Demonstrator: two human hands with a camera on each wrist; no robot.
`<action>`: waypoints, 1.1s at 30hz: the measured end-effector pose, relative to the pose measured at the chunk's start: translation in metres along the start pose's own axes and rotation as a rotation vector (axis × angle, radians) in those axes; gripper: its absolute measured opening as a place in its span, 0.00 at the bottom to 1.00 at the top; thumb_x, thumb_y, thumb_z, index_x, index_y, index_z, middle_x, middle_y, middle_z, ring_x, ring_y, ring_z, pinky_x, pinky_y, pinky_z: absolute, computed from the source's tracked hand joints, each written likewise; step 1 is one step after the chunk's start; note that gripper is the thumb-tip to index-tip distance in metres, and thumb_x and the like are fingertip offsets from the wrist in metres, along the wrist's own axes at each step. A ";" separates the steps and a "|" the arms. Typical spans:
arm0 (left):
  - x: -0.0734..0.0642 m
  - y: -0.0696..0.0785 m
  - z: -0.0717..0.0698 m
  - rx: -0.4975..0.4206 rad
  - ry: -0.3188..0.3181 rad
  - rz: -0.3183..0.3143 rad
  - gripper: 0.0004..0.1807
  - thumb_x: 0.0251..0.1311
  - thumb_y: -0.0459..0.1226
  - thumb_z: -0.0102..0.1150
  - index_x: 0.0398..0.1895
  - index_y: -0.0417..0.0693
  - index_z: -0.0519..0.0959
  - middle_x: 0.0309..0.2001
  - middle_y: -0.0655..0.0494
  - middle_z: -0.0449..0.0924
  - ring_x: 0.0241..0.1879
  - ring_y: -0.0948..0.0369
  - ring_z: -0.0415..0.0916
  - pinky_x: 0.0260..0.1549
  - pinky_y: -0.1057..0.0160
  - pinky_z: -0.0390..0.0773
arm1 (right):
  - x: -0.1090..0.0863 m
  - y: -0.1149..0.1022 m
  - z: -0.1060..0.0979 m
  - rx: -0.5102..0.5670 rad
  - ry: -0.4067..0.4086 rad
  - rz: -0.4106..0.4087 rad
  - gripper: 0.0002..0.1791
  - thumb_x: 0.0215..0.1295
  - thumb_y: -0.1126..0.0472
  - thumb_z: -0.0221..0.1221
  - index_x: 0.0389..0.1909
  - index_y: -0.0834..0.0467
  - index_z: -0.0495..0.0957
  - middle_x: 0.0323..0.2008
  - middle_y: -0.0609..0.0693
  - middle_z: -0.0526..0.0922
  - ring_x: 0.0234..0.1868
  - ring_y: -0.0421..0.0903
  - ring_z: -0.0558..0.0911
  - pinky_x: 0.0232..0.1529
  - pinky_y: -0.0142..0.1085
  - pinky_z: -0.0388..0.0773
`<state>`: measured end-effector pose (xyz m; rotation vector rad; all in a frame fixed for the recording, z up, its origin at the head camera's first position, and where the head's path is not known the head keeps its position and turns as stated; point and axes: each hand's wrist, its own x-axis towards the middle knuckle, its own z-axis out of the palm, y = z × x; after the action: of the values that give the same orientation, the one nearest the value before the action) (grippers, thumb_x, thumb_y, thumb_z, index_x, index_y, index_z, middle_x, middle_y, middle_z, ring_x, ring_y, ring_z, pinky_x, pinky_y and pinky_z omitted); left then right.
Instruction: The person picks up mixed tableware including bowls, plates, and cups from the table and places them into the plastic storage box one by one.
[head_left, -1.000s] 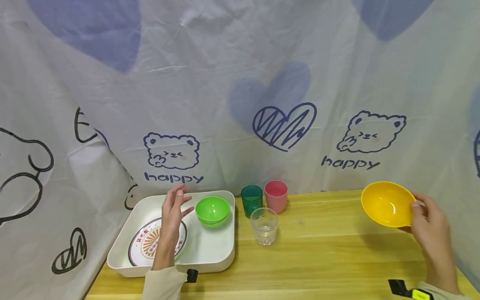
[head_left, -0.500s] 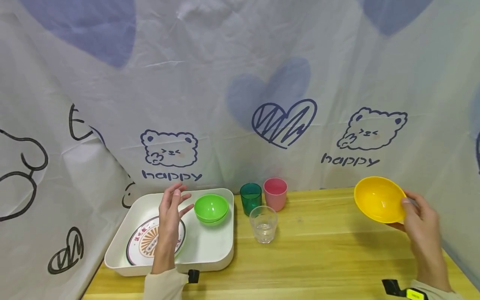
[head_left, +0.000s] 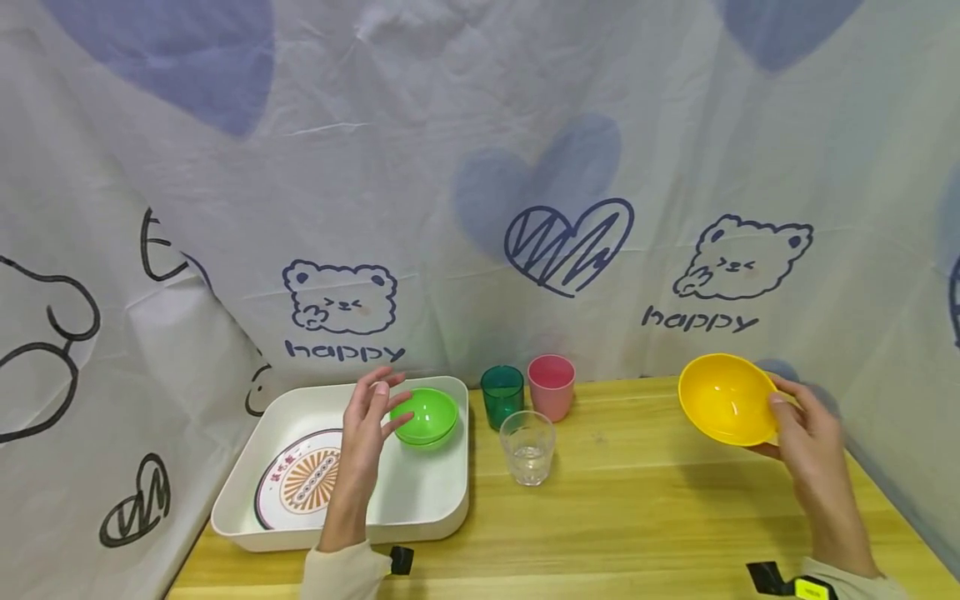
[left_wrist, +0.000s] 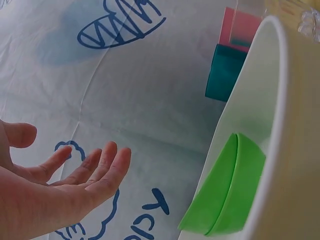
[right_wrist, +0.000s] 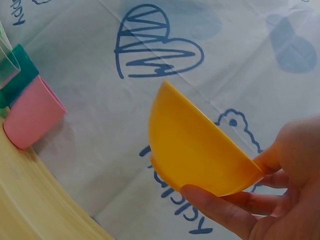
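In the head view my right hand (head_left: 813,442) grips a yellow bowl (head_left: 723,400) by its right side, thumb on the rim and fingers underneath, held up over the table and tilted. The right wrist view shows the yellow bowl (right_wrist: 195,145) from its outer side, fingers beneath it. My left hand (head_left: 367,433) hovers over a white tray (head_left: 420,529), fingers spread loosely and holding nothing. Beside its fingertips, two stacked green bowls (head_left: 426,417) sit in the tray. A patterned plate (head_left: 303,483) lies at the tray's left, partly hidden by my left forearm.
Right of the tray stand a dark green cup (head_left: 502,400), a pink cup (head_left: 552,390) and a clear glass (head_left: 528,450), close together on the wooden table (head_left: 600,533). A printed cloth (head_left: 465,167) hangs along the table's back and sides.
My right hand has carried the yellow bowl leftward over the table. My left hand has shifted a little to the right, toward the green bowls.
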<state>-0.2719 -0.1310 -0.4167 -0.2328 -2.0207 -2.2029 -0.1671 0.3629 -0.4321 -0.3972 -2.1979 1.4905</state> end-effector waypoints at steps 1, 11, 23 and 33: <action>0.000 0.000 0.002 -0.001 -0.008 0.000 0.25 0.82 0.47 0.40 0.73 0.42 0.64 0.68 0.35 0.68 0.62 0.45 0.75 0.56 0.51 0.82 | 0.000 -0.001 0.001 0.013 -0.008 -0.008 0.28 0.84 0.54 0.42 0.74 0.68 0.60 0.43 0.36 0.77 0.33 0.29 0.81 0.30 0.32 0.86; -0.006 -0.004 0.019 0.022 -0.114 0.011 0.26 0.82 0.44 0.42 0.74 0.40 0.62 0.67 0.39 0.71 0.63 0.43 0.74 0.57 0.49 0.82 | -0.004 -0.012 0.014 0.081 -0.089 -0.076 0.24 0.83 0.55 0.44 0.69 0.67 0.64 0.38 0.26 0.78 0.33 0.34 0.84 0.29 0.35 0.87; -0.010 -0.007 0.042 0.020 -0.186 0.028 0.23 0.81 0.41 0.45 0.71 0.39 0.66 0.65 0.36 0.73 0.60 0.39 0.75 0.56 0.44 0.81 | -0.013 -0.022 0.033 0.038 -0.149 -0.115 0.25 0.84 0.54 0.44 0.70 0.67 0.65 0.45 0.46 0.82 0.35 0.36 0.84 0.31 0.35 0.88; -0.018 -0.011 0.059 0.019 -0.248 0.042 0.21 0.80 0.40 0.47 0.69 0.40 0.68 0.62 0.38 0.75 0.56 0.44 0.79 0.55 0.40 0.81 | -0.019 -0.030 0.050 0.072 -0.215 -0.126 0.24 0.84 0.56 0.43 0.70 0.69 0.65 0.55 0.73 0.78 0.35 0.36 0.83 0.31 0.36 0.88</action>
<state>-0.2558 -0.0708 -0.4261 -0.5665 -2.1343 -2.2240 -0.1762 0.3026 -0.4241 -0.0750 -2.2763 1.6009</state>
